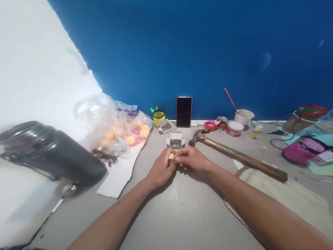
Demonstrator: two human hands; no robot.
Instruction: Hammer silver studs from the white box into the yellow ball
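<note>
Directions are read as a clock face centred on the two hands, with 12 o'clock pointing at the blue wall.

1. The grey worktop (181,219) is carrying everything described here.
2. A black cylinder (53,152) is lying on its side at 9 o'clock, well apart from the hands.
3. A clear plastic bag (119,130) holding orange and red round items is slumping at 10 o'clock.
4. A hammer (239,156) is lying at 2 o'clock, with its head near the right hand and its wooden handle running away to 3 o'clock.
5. The left hand (161,170) and the right hand (192,159) are meeting at the centre, low over the worktop. Both are closed, with their fingertips pinching one small yellow piece (171,157) between them.
6. A dark phone (183,111) is standing upright against the wall at 12 o'clock.
7. A small open box (176,142) of silvery metal bits is sitting just beyond the fingertips at 12 o'clock.
8. The small yellow piece is showing a silvery glint. It is too small to identify further.

Handling judgement: the piece is looking very light and probably rigid. Being so small, it is likely to slip or roll if the grip loosens. A fingertip pinch on opposite sides, held low over the worktop, is appearing to be the soundest hold.
</note>
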